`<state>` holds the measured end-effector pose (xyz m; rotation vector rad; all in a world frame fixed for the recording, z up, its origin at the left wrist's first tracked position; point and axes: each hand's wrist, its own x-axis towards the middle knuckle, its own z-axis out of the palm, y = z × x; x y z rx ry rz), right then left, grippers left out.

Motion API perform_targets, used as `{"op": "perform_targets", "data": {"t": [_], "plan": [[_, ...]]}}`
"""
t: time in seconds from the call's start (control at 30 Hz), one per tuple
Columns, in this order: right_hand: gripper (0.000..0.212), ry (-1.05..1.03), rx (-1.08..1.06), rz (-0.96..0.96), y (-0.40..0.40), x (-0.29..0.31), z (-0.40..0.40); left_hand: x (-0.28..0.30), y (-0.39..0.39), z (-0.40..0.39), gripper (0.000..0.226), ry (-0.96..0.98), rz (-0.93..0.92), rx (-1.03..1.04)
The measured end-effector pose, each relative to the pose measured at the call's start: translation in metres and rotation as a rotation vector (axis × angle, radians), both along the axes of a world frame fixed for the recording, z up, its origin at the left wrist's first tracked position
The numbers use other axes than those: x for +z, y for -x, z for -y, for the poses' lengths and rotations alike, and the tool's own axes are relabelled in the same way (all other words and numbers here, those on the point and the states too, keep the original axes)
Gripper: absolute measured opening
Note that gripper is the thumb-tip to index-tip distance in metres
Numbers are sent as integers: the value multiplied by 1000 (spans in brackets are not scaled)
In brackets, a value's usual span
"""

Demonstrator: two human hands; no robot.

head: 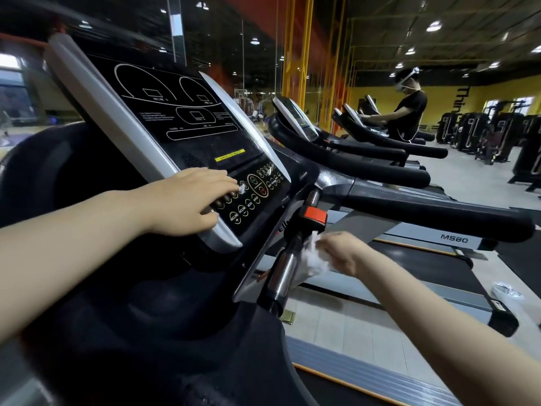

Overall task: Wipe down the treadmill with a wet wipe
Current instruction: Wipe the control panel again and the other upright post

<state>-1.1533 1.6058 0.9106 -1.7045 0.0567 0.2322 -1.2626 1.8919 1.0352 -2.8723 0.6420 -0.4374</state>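
The treadmill console (pixel 187 118) fills the middle of the head view, black with a silver rim. My left hand (pixel 190 197) rests on its lower button panel, fingers spread over the round keys. A small white spot shows at the fingertips, and I cannot tell what it is. My right hand (pixel 342 253) grips a crumpled white wet wipe (pixel 314 260) and presses it against the black post just above the chrome pulse grip (pixel 282 273). This is right below the red safety key (pixel 315 215).
A black padded handrail (pixel 424 212) runs out to the right. Beyond it stands a neighbouring treadmill (pixel 453 238) marked MS80, and several more line the mirror wall. A person (pixel 408 112) stands at a far one. A clear plastic packet (pixel 506 291) lies at the right.
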Motion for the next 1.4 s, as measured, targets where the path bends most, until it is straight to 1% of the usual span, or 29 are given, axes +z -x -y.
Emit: {"op": "perform_targets", "data": {"t": [0.07,0.1,0.13,0.17,0.2,0.23,0.27,0.33,0.37,0.43,0.47,0.53,0.57,0.63,0.7,0.77,0.83,0.87,0.93,0.97,1.0,1.03,1.1,1.17,1.23,1.27,1.33,1.4], "plan": [[18,83,-48,209,-21,19,9,-1,-5,-1,60,11,29,-12],[15,212,-100,354,-31,30,8,-2,-7,-1,60,16,44,-15],[13,395,-135,518,-41,37,2,-2,-8,-2,59,21,57,-16],[12,568,-121,673,-45,43,-7,-2,-8,-3,59,28,72,-18],[12,695,-68,771,-50,43,-18,-1,-8,-4,58,36,88,-22],[13,779,-4,815,-55,40,-26,-2,-8,-5,58,43,100,-24],[18,805,36,789,-61,35,-33,-2,-7,-6,57,47,109,-25],[32,804,7,665,-72,35,-36,-3,-7,-8,56,57,135,-23],[32,832,9,604,-79,39,-36,-3,-7,-9,56,61,145,-20],[23,969,54,511,-88,54,-35,-3,-7,-10,55,68,147,-15],[22,1065,60,494,-89,61,-39,-3,-7,-10,55,70,148,-9],[28,1207,80,579,-82,67,-56,-4,-8,-11,55,70,153,7],[27,1272,133,633,-75,64,-67,-4,-9,-10,54,71,156,10],[25,1418,254,683,-55,49,-88,-4,-10,-10,54,78,163,6],[19,1483,233,751,-43,31,-95,-5,-11,-11,53,75,164,9],[18,1504,161,839,-42,22,-93,-5,-11,-12,52,66,164,11],[19,1557,160,903,-41,20,-90,-5,-11,-12,54,62,156,13],[20,1582,180,915,-41,20,-91,-5,-12,-12,53,63,152,17],[23,1632,311,895,-41,22,-94,-5,-12,-12,56,63,148,16],[24,1606,418,882,-36,24,-96,-5,-11,-12,60,64,146,14],[27,1517,553,843,-30,25,-97,-5,-10,-12,62,65,147,14],[29,1385,694,775,-22,27,-97,-5,-10,-12,63,63,150,12],[27,1109,947,627,1,32,-94,-5,-10,-14,62,47,153,6],[24,1020,1103,532,16,35,-89,-7,-10,-15,62,38,145,5],[29,991,1137,505,14,35,-88,-8,-10,-16,61,35,133,5],[31,1054,1115,540,7,35,-89,-8,-10,-16,61,34,131,6],[34,1322,1031,640,-3,41,-90,-7,-9,-16,61,29,132,5],[34,1516,971,640,-13,48,-93,-8,-9,-17,61,21,123,10]]}}
